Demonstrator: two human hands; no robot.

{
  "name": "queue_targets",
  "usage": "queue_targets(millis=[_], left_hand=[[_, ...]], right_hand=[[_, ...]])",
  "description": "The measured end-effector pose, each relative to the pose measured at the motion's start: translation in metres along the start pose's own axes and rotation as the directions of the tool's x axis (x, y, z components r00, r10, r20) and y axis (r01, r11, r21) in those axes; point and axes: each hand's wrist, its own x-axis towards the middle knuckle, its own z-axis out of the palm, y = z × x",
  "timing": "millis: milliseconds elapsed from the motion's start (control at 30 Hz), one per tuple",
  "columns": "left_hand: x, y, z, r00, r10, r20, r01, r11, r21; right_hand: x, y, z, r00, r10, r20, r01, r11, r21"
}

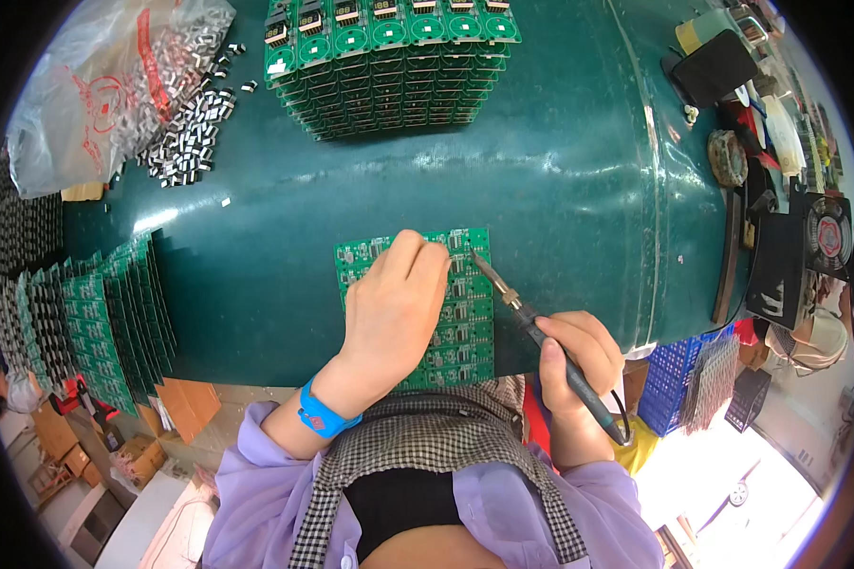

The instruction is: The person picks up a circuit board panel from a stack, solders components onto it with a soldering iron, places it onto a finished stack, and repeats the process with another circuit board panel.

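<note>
A green circuit board panel made of several repeated small boards lies on the table in front of me. My left hand rests over its left and middle part, fingers curled together near its far edge; whatever they pinch is hidden from view. A soldering iron with a dark handle is gripped in my right hand, at the panel's right side. Its tip points to the far left, at the upper right part of the panel, close to my left fingertips. I cannot tell whether the tip touches the board.
A tall stack of green boards with small displays stands at the far side. Left of it, a clear plastic bag lies beside a heap of small black-and-white parts. More stacked boards line the left edge; a fan stands right.
</note>
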Motion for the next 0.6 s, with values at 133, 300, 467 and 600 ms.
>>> queue_targets(millis=[133,300,467,600], left_hand=[[-0.0077,-0.0005,0.0002,1.000,-0.016,-0.007,0.016,0.998,-0.069],[-0.0081,0.0003,0.0034,0.998,0.013,-0.062,-0.019,0.994,-0.104],[-0.0113,0.0008,0.0046,0.998,0.028,-0.054,-0.031,0.997,-0.073],[-0.0113,0.0017,0.0058,0.998,0.028,-0.061,-0.035,0.994,-0.105]], right_hand=[[-0.0027,0.0013,-0.0017,0.999,-0.030,0.034,0.029,0.999,0.031],[-0.0017,0.0005,-0.0010,0.998,-0.020,0.062,0.019,1.000,0.023],[-0.0027,0.0008,-0.0002,0.998,-0.020,0.066,0.018,1.000,0.025],[-0.0046,0.0007,0.0010,0.998,-0.016,0.059,0.014,0.999,0.032]])
